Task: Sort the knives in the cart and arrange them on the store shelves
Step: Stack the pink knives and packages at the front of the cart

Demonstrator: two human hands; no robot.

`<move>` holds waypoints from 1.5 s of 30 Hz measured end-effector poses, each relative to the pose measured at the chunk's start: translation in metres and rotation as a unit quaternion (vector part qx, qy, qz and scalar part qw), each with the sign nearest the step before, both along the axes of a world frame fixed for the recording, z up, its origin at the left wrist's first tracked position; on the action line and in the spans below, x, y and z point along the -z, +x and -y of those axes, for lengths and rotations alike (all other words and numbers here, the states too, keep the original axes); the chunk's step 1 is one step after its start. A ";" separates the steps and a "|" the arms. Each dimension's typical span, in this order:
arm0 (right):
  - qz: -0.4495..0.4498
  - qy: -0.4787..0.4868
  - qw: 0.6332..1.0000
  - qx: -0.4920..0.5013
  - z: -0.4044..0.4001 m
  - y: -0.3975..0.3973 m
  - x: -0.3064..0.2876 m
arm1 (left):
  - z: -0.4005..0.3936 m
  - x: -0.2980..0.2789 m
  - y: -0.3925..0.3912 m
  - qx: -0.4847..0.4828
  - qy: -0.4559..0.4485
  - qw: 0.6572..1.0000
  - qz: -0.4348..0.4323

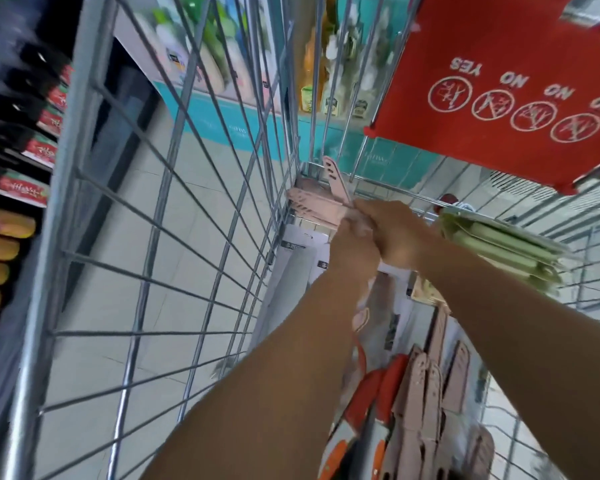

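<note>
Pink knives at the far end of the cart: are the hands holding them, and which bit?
Yes. Both hands, left hand and right hand, grip the near ends of the pink knives. The picture is too blurred to tell if that end is the handle.

Your two forearms enter view from 6 o'clock and run toward 12 o'clock. Both are bare along their whole visible length: no sleeve or cuff shows on either. Your left hand [352,249] carries no glove, and no ring, watch or strap is visible at its wrist. Your right hand [394,237] is likewise ungloved, with a bare wrist. Motion blur softens the fingers of both hands, so finer detail such as nails cannot be told.
</note>
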State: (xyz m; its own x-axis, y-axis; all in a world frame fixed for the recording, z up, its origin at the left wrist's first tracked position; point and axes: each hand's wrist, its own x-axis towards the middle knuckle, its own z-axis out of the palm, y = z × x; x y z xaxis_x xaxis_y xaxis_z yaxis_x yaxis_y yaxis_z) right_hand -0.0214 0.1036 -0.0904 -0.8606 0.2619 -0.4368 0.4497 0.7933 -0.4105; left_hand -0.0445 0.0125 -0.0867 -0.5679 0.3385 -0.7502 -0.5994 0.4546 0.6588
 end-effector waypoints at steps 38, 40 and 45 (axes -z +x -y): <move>-0.047 0.029 0.997 0.061 0.079 0.072 0.009 | 0.127 0.000 0.048 0.398 -0.233 0.828 -0.319; -0.045 -0.002 0.994 0.099 0.095 0.088 0.006 | 0.140 -0.003 0.059 0.415 -0.261 0.814 -0.311; 0.012 -0.038 0.994 0.103 0.136 0.125 0.005 | 0.152 -0.008 0.073 0.408 -0.248 0.831 -0.286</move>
State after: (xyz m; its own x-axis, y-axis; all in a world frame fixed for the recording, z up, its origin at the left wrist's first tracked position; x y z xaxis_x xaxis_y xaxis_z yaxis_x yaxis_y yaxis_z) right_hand 0.1031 -0.0327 -0.0953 -0.7817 0.3967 -0.4812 0.6090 0.6515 -0.4523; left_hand 0.0288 -0.1395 -0.0786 -0.6124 0.5166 -0.5985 0.3888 0.8559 0.3409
